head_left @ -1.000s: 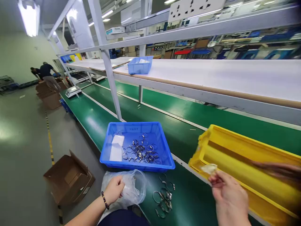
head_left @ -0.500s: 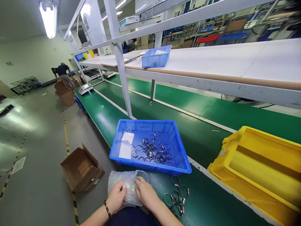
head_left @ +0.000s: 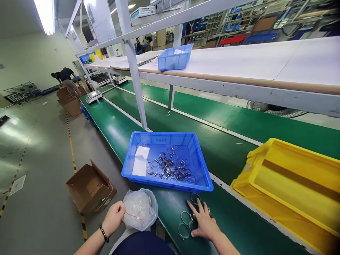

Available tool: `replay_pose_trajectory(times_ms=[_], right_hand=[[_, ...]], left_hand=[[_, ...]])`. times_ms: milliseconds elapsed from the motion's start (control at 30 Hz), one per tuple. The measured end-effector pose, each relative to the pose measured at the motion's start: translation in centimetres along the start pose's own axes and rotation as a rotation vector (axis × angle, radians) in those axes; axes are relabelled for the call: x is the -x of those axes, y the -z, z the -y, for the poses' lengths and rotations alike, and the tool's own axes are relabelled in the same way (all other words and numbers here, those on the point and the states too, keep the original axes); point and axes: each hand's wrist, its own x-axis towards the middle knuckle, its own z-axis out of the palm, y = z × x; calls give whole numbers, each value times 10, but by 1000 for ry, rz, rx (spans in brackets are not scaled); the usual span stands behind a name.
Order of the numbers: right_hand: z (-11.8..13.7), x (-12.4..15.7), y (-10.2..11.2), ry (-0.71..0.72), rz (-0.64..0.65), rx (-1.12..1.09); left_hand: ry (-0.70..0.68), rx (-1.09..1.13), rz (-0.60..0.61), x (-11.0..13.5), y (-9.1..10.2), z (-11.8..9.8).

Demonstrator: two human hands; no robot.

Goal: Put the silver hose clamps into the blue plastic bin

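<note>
Unreadable moulded lettering, blue bin [head_left: 202, 170]

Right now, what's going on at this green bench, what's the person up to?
A person works at the green bench. Their left hand grips a clear plastic bag at the bench's near edge. Their right hand lies flat on a small pile of loose metal rings just in front of the blue tray, which holds more rings and some white packets. A yellow crate sits to the right, and an open cardboard box stands on the floor.

left hand [head_left: 114, 218] curled, right hand [head_left: 203, 221] flat
</note>
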Motion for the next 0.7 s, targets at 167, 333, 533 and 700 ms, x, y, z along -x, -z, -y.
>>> replay_pose_trajectory(times_ms=[167, 333, 533, 700], right_hand=[[4, -13, -18, 41, -108, 41], [-16, -13, -30, 75, -227, 55], [-29, -6, -15, 121, -222, 16], [-39, 31, 38, 122, -288, -201]], left_hand=[[-3, 13, -18, -1, 7, 5], [0, 39, -47, -2, 12, 14], [-2, 48, -77, -4, 19, 13], [10, 41, -110, -6, 31, 17]])
